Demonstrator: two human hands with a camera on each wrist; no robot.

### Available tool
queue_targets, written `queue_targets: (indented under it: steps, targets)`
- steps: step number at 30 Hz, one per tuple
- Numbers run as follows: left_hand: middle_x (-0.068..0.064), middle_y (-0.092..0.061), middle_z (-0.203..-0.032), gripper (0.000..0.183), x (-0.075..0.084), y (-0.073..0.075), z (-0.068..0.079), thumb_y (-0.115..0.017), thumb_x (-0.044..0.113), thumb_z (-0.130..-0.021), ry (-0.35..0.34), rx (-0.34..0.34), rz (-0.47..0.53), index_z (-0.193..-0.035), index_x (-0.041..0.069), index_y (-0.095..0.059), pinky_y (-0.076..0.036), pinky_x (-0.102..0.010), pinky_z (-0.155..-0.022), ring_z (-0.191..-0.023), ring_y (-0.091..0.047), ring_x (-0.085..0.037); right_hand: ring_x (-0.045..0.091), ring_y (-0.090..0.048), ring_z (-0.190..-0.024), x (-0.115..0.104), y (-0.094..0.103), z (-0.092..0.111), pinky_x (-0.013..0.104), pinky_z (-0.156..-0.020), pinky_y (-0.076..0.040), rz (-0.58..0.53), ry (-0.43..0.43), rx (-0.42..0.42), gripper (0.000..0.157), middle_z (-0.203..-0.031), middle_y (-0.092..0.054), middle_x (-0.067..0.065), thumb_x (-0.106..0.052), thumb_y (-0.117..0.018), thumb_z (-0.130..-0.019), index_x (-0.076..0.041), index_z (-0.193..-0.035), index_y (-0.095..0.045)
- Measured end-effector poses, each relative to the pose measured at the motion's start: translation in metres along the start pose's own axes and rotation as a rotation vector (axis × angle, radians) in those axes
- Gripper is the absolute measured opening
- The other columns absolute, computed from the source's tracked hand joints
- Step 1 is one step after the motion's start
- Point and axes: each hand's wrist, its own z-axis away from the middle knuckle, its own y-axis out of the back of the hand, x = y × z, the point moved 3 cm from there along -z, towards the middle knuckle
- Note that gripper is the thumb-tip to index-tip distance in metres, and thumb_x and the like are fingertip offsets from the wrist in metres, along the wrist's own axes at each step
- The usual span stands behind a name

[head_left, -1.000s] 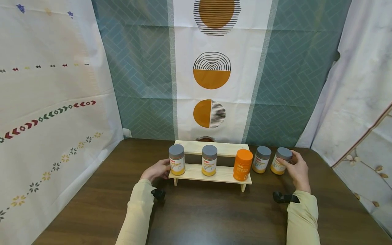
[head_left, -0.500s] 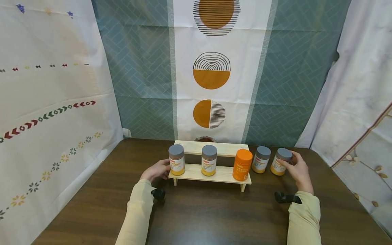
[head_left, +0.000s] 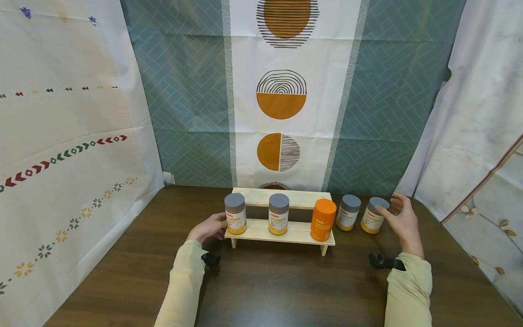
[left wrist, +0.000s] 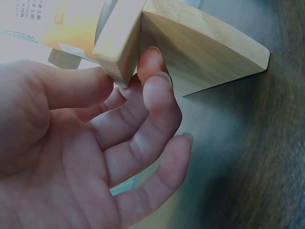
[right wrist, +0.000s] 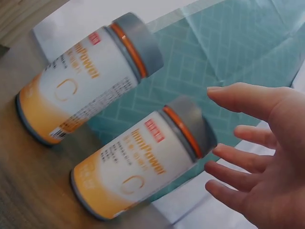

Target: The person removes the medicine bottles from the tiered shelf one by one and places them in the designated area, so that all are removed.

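Observation:
A small two-step wooden shelf point(head_left: 261, 230) stands on the table. On its lower step are two grey-lidded supplement jars point(head_left: 235, 214) point(head_left: 278, 215) and an orange jar point(head_left: 323, 220). My left hand point(head_left: 209, 227) pinches the left end of the lower board point(left wrist: 114, 57) between thumb and curled fingers. To the right of the shelf, two more grey-lidded jars point(head_left: 348, 212) point(head_left: 373, 215) stand upright on the table. Beside the outermost jar point(right wrist: 143, 160), my right hand point(right wrist: 257, 152) has its fingers spread, apart from the lid and holding nothing.
The dark wooden table point(head_left: 278, 286) reaches back to a green and white curtain point(head_left: 192, 113). Light cloths point(head_left: 73, 159) hang at the left and right sides. A black wrist camera point(head_left: 386, 262) sits on each forearm.
My right hand has let go of the outermost jar and drawn back a little to the right, fingers opening. The left hand, the shelf and the jars have stayed in place.

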Motion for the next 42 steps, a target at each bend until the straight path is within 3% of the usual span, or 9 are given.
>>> queue_targets:
  steps: [6,11,13,16,20,25,35,42]
  targets:
    - [-0.012,-0.061,-0.093,0.051,0.0,0.0,0.001,-0.043,0.018,-0.101,-0.011,0.0,0.001,-0.146,-0.005,-0.033,-0.05,-0.03,-0.068,-0.071,-0.057,-0.018,0.038,-0.038,-0.134,-0.012,0.004,0.003,0.049,-0.109,-0.034,0.014,0.008,0.044,0.074,-0.147,-0.038,0.025,-0.034,-0.06,-0.094,-0.003,-0.151,-0.023]
    - [-0.009,-0.061,-0.087,0.051,-0.001,0.0,0.0,-0.043,0.018,-0.101,-0.01,-0.004,0.006,-0.146,-0.005,-0.033,-0.049,-0.03,-0.068,-0.069,-0.057,-0.017,0.006,-0.048,-0.111,-0.019,0.007,0.004,0.03,-0.101,-0.038,0.013,0.014,0.093,0.069,-0.141,-0.046,0.018,-0.034,-0.062,-0.093,-0.007,-0.148,-0.032]
    - [-0.007,-0.061,-0.083,0.051,-0.001,0.0,0.001,-0.043,0.018,-0.102,-0.014,-0.007,0.005,-0.146,-0.006,-0.032,-0.049,-0.03,-0.067,-0.068,-0.057,-0.015,-0.006,-0.045,-0.102,-0.02,0.007,0.004,0.025,-0.097,-0.038,-0.003,0.02,0.098,0.068,-0.136,-0.05,0.011,-0.035,-0.063,-0.092,-0.007,-0.147,-0.035]
    - [-0.004,-0.061,-0.078,0.052,0.0,0.0,0.001,-0.042,0.018,-0.102,-0.022,-0.013,0.004,-0.147,-0.007,-0.03,-0.049,-0.03,-0.067,-0.067,-0.057,-0.014,-0.014,-0.042,-0.096,-0.022,0.008,0.005,0.02,-0.091,-0.038,-0.027,0.034,0.103,0.064,-0.121,-0.055,-0.008,-0.035,-0.062,-0.093,-0.009,-0.146,-0.037]
    - [-0.002,-0.06,-0.077,0.052,0.0,-0.001,0.001,-0.042,0.018,-0.102,-0.024,-0.016,0.009,-0.147,-0.007,-0.029,-0.049,-0.03,-0.067,-0.067,-0.057,-0.014,-0.016,-0.049,-0.089,-0.026,0.008,0.006,0.011,-0.081,-0.038,-0.112,0.063,0.171,0.044,-0.096,-0.054,-0.031,-0.029,-0.062,-0.094,-0.013,-0.134,-0.052]
    - [-0.003,-0.059,-0.077,0.053,0.0,-0.002,0.0,-0.042,0.018,-0.102,-0.025,-0.018,0.011,-0.147,-0.006,-0.029,-0.049,-0.03,-0.067,-0.067,-0.056,-0.014,-0.014,-0.059,-0.078,-0.031,0.006,0.007,0.006,-0.076,-0.039,-0.214,0.101,0.229,0.023,-0.082,-0.06,-0.034,-0.022,-0.063,-0.094,-0.02,-0.117,-0.062]
    - [-0.004,-0.06,-0.078,0.053,0.0,-0.003,0.002,-0.041,0.019,-0.103,-0.018,-0.015,0.01,-0.148,-0.006,-0.028,-0.05,-0.031,-0.068,-0.068,-0.057,-0.015,-0.012,-0.063,-0.077,-0.042,-0.005,0.005,0.008,-0.074,-0.045,-0.221,0.271,0.192,0.024,-0.082,-0.063,-0.032,-0.016,-0.061,-0.095,-0.006,-0.117,-0.063]
    - [-0.004,-0.061,-0.078,0.052,0.0,-0.003,0.001,-0.042,0.02,-0.103,-0.015,-0.007,0.007,-0.148,-0.004,-0.029,-0.05,-0.031,-0.068,-0.069,-0.058,-0.015,-0.008,-0.064,-0.082,-0.048,-0.016,0.005,0.01,-0.077,-0.047,-0.221,0.381,0.041,0.026,-0.089,-0.066,-0.028,-0.016,-0.059,-0.096,-0.006,-0.12,-0.062]
